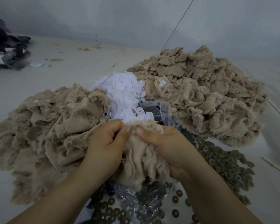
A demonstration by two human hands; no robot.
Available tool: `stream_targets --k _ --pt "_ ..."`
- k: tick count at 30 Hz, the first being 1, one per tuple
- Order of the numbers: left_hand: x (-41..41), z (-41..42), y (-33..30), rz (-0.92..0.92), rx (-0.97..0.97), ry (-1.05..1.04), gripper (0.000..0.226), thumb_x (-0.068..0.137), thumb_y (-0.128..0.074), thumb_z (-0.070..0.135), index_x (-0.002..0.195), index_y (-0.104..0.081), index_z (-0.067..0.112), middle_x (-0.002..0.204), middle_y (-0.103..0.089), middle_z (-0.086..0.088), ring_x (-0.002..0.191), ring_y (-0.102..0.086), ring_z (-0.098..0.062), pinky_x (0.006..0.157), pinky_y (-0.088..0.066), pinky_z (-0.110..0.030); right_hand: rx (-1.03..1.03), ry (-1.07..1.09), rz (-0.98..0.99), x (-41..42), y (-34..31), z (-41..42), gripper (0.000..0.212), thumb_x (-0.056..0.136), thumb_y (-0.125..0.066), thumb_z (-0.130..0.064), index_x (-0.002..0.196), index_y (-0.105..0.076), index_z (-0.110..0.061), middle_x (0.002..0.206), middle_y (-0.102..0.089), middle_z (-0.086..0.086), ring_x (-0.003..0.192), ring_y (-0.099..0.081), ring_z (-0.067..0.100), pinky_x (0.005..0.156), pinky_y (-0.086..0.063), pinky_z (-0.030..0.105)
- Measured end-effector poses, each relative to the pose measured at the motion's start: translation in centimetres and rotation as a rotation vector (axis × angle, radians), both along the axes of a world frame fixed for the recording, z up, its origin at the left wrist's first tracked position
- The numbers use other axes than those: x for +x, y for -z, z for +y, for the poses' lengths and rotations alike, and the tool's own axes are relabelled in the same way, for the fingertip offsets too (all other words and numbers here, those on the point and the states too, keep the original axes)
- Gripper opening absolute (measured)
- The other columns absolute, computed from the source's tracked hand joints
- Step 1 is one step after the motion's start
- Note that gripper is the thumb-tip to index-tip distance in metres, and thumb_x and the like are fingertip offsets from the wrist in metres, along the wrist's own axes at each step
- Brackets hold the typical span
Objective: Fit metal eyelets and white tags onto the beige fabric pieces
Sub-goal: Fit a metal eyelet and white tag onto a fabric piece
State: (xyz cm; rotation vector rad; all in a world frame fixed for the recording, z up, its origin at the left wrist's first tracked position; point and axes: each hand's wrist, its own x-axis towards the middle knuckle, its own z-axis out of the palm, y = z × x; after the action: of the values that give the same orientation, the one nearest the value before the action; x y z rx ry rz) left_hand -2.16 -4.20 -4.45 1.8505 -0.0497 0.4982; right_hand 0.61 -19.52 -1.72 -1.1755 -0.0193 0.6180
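Both hands work one beige fabric piece [144, 152] at centre, held just above the table [71, 68]. Left hand [107, 143] has fingers curled, thumb and forefinger pinching the piece's top edge. Right hand [166, 143] grips the same piece from the other side, thumb pressed on the fuzzy edge right beside the left thumb. Can't tell if an eyelet or tag is between the fingers; that spot is hidden.

Supplies: pile of white tags [124, 92] just behind the hands, a few with punched holes near a clear plastic bag [160, 110]. Round metal eyelets [225, 165] are spread out at lower right and under the forearms, some inside crinkled plastic.

Progress, as a judgement: big heap of beige pieces on the right [200, 94] looks like unprocessed stock, frayed, no hardware visible. Heap on the left [47, 126] is probably the finished side; one shiny eyelet [105, 114] shows on a piece at its near edge, otherwise hardware isn't visible. Both heaps are large, and lots of eyelets and tags remain, so roughly mid-task with plenty left. Current step looks like fitting or lining up hardware on the held piece.

Dark fabric scraps [6, 50] sit far left, well apart.
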Motion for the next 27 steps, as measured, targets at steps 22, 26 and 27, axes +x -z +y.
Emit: stream_targets --k 22,26,27 --pt "-0.1 0.0 0.3 0.088 -0.007 0.072 0.037 0.082 -0.058 0.025 0.054 -0.043 0.006 0.048 -0.038 0.003 0.045 -0.034 -0.005 0.047 -0.029 -0.022 0.016 0.096 0.092 0.4 0.3 0.3 0.029 0.096 -0.061 -0.019 0.104 -0.069 0.007 0.090 -0.074 0.023 0.076 -0.072 0.031 0.069 -0.061 0.037" --pt "-0.3 0.4 -1.2 -0.060 0.258 0.166 0.016 0.072 -0.055 0.008 0.082 -0.055 0.020 0.081 -0.051 0.009 0.072 -0.051 -0.010 0.064 -0.043 -0.027 -0.071 0.164 0.012 0.5 0.8 0.4 0.032 0.100 -0.056 -0.020 0.096 -0.072 0.007 0.089 -0.074 0.025 0.075 -0.072 0.032 0.064 -0.059 0.034" --pt "-0.3 0.8 -1.5 -0.102 0.310 0.258 0.030 0.071 -0.052 0.007 0.094 -0.059 0.024 0.096 -0.054 0.008 0.089 -0.055 -0.012 0.076 -0.046 -0.026 -0.041 0.166 0.040 0.5 0.8 0.5 0.033 0.101 -0.054 -0.019 0.102 -0.070 0.010 0.095 -0.072 0.029 0.082 -0.071 0.035 0.068 -0.059 0.036"
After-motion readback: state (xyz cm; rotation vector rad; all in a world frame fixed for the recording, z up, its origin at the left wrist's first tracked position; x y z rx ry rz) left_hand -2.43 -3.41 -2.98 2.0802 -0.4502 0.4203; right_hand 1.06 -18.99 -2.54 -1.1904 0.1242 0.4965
